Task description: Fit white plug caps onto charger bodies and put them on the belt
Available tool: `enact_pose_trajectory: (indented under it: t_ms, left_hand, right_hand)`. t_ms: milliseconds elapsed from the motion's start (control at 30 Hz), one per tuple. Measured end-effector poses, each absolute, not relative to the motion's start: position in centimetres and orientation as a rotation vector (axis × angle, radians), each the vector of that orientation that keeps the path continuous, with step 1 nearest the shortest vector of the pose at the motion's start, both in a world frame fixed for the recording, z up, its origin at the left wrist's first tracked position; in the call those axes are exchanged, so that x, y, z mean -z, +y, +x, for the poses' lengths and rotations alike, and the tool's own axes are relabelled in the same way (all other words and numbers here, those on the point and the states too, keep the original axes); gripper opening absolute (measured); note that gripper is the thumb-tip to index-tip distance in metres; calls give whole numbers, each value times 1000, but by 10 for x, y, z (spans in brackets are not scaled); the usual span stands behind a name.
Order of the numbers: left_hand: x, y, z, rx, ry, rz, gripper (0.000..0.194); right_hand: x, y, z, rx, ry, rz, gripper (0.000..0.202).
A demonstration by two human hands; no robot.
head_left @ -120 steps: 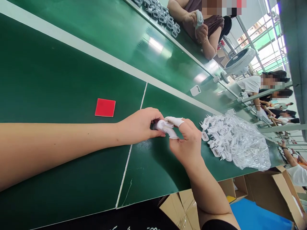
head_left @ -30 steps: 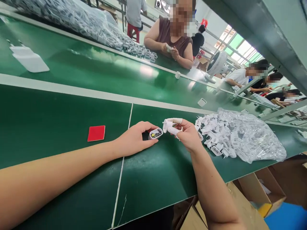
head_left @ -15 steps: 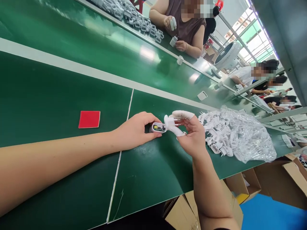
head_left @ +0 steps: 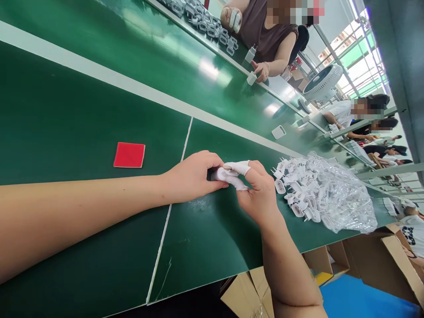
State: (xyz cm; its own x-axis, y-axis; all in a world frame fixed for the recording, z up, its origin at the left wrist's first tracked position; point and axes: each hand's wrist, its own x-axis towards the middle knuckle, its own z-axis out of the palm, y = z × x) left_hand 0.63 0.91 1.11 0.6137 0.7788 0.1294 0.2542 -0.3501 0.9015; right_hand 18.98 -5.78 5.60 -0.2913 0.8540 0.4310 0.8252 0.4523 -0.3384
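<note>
My left hand (head_left: 198, 176) is closed around a white charger housing (head_left: 214, 176), mostly hidden between thumb and fingers. White finger cots cover the thumb and forefinger of my right hand (head_left: 260, 192). Those two fingertips pinch at the housing's open end, where the white plug cover with its metal pins meets it; the fingers hide nearly all of the cover. Whether the cover sits fully in the housing I cannot tell. To the right of my right hand lies a heap of white plug covers (head_left: 300, 190), partly inside a clear plastic bag (head_left: 347, 198).
A red square block (head_left: 129, 155) lies on the green table (head_left: 82, 229) beyond my left forearm. Across the belt (head_left: 172, 57), a co-worker (head_left: 265, 39) handles white chargers. One white part (head_left: 278, 132) lies on the belt. Cardboard boxes (head_left: 251, 291) stand below the table edge.
My right hand has moved left and brought the plug cover onto the open end of the housing, so the circuit board inside no longer shows. The view has shifted slightly.
</note>
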Motion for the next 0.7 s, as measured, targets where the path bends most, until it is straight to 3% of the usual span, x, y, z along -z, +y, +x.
enact_pose_trajectory:
  t_ms: [400, 700]
  left_hand:
    - [-17, 6, 10, -670, 904, 1892, 25]
    - [-14, 4, 9, -727, 894, 1905, 29]
  right_hand:
    - [-58, -62, 178, 139, -2121, -1559, 31]
    - [-59, -53, 186, -24, -2084, -1590, 34]
